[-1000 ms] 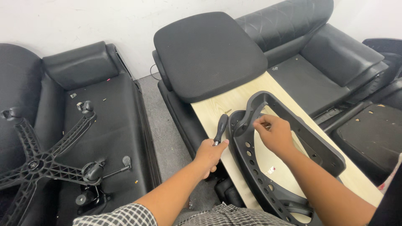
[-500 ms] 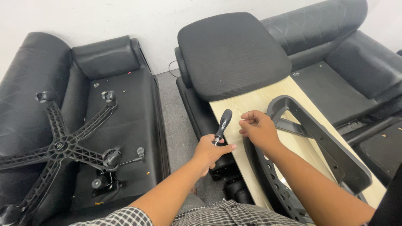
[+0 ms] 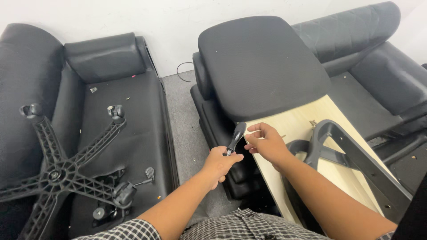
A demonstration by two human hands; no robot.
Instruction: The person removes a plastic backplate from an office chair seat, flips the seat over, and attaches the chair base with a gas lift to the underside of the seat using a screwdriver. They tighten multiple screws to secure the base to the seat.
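My left hand (image 3: 220, 163) grips a black-handled screwdriver (image 3: 235, 136), its handle pointing up and away from me. My right hand (image 3: 264, 143) hovers just right of that handle, fingers loosely curled, thumb and forefinger pinched close together; whether it holds something small I cannot tell. Both hands are over the left edge of a pale wooden board (image 3: 299, 125). A black plastic chair back frame (image 3: 356, 160) lies on the board to the right of my right hand. A black chair seat cushion (image 3: 262, 62) rests on the board's far end.
A black five-star chair base with casters (image 3: 62, 169) lies upside down on the black sofa (image 3: 111, 115) at left. A second black sofa (image 3: 382, 66) runs behind and right of the board. Grey floor (image 3: 187, 142) shows between the two sofas.
My right hand left the chair frame and moved left toward the screwdriver handle. The view shifted, so the frame and board slid to the right. My left hand kept its grip.
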